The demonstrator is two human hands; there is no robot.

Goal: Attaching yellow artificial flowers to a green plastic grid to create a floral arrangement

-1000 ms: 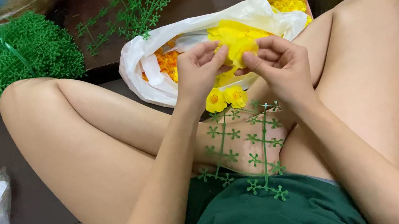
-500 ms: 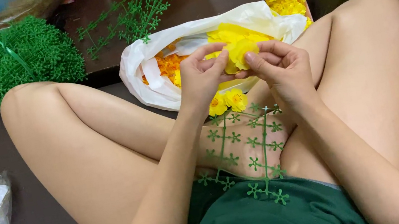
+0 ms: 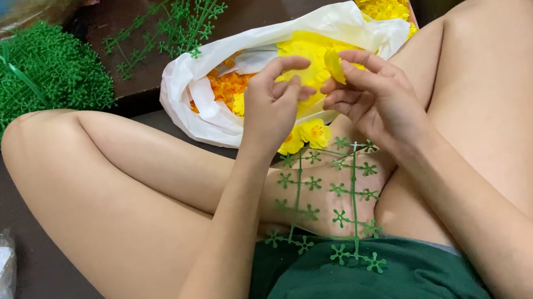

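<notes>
Head view: both hands meet at centre. The right hand (image 3: 376,91) pinches a yellow petal (image 3: 335,66) upright, the left hand (image 3: 273,101) half-curled beside it, fingers loose. The green stem frame (image 3: 330,204) lies at six o'clock on the lap; the white bag (image 3: 199,89) sits at twelve, within reach.

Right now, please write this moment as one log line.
left hand: over white bag | right hand: holds yellow petal | green stem grid: on lap

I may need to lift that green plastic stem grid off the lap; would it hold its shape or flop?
The stem grid looks thin and open, so it is probably very light. It follows the lap's curve, so it would likely bend when lifted by one end. Two yellow flowers sit at its top end and might pop off if it flexes.
</notes>
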